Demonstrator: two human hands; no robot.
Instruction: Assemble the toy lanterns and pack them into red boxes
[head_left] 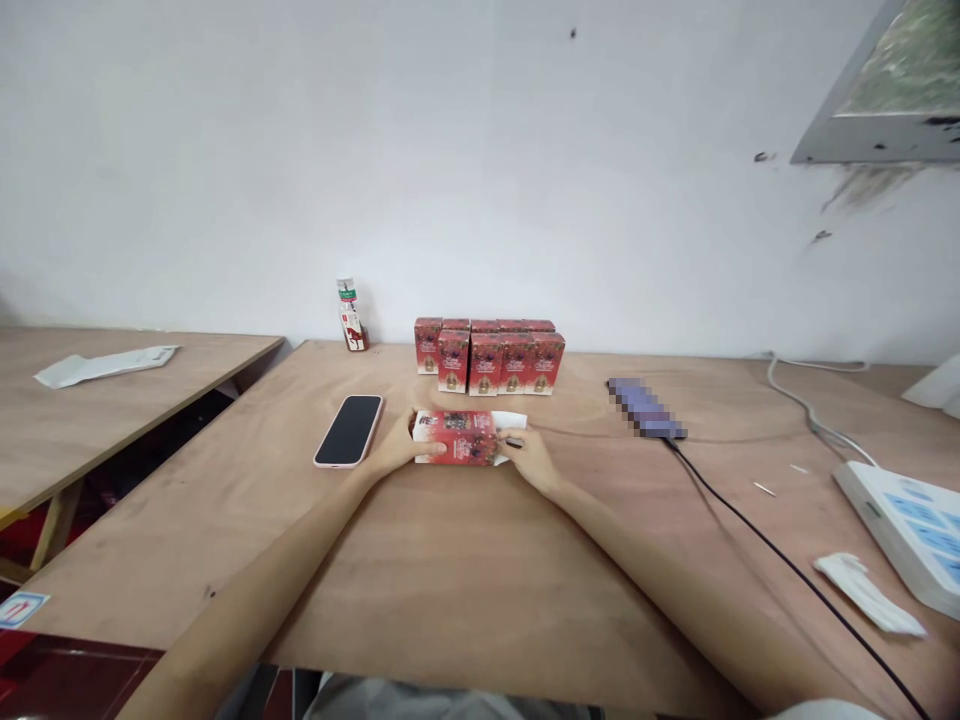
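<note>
A red printed cardboard box [457, 440] lies on its side on the wooden table, its white end flap [511, 421] sticking out to the right. My left hand [405, 445] grips the box's left end, with the thumb along the near face. At the flap end, the fingers of my right hand [531, 458] are bent together against the box. A small dark piece [514, 442] shows at those fingers; what it is cannot be made out. Behind the box, several similar red boxes [485, 363] stand upright in two rows.
A phone with a pink edge [349, 431] lies left of my hands. Farther back stands a small labelled bottle [351, 316]. To the right are a blurred-out phone [645, 408] on a black cable [757, 531], a white power strip [900, 530] and a crumpled white tissue [868, 594].
</note>
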